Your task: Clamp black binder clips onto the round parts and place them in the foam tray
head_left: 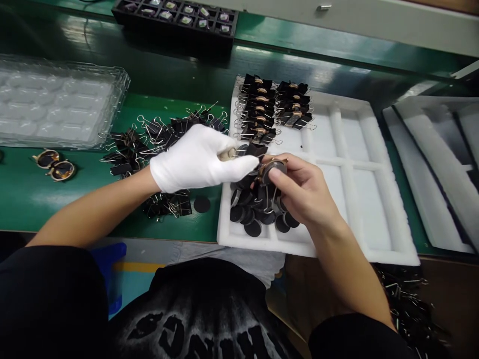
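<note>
My left hand, in a white glove, is closed on a black binder clip beside my other hand. My bare right hand pinches a round, dark-lensed piece with a gold-brown rim, which looks like folded sunglasses. Wire handles of another binder clip hang below that piece. Under both hands, black round discs lie heaped in a compartment of the white foam tray. Clipped gold-rimmed pieces stand in two columns in the tray's upper left part.
Loose binder clips are piled left of the tray, near a single black disc. Tortoise-pattern sunglasses lie farther left, below clear plastic trays. A black compartment box stands at the back. More foam trays lean at right.
</note>
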`<state>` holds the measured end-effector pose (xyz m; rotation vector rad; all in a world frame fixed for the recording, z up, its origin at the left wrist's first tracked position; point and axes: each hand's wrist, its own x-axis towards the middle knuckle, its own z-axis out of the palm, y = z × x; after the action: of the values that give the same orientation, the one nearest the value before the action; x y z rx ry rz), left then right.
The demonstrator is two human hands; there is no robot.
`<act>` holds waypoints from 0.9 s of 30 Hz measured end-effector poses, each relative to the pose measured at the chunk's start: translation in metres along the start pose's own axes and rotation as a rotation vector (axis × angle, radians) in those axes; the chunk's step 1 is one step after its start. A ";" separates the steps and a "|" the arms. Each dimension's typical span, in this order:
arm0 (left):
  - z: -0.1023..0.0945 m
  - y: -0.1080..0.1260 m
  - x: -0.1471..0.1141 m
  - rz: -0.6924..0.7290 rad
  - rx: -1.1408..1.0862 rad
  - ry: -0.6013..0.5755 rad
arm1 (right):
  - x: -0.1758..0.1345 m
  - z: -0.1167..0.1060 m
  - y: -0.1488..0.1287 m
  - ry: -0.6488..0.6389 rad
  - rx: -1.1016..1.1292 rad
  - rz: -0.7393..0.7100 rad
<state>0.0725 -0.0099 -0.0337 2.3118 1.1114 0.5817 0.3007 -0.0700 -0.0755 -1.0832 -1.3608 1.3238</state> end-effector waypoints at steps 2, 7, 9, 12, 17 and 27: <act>-0.006 -0.002 0.000 0.011 0.028 0.002 | 0.000 -0.001 -0.004 0.005 0.014 0.090; -0.017 -0.004 -0.002 0.034 0.007 -0.137 | 0.004 -0.010 -0.011 -0.047 -0.189 0.069; -0.018 -0.004 -0.003 0.053 -0.033 -0.219 | 0.004 -0.014 -0.013 -0.090 -0.334 0.005; -0.015 -0.003 -0.005 0.076 -0.091 -0.309 | 0.002 -0.020 -0.019 -0.255 -0.551 -0.097; -0.008 -0.003 -0.007 0.118 -0.085 -0.344 | -0.001 -0.027 -0.027 -0.417 -0.705 -0.192; -0.001 -0.005 -0.009 0.169 -0.021 -0.371 | 0.003 -0.030 -0.026 -0.489 -0.671 -0.158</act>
<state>0.0642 -0.0140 -0.0369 2.3825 0.7381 0.2064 0.3297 -0.0627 -0.0498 -1.0728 -2.3153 1.0694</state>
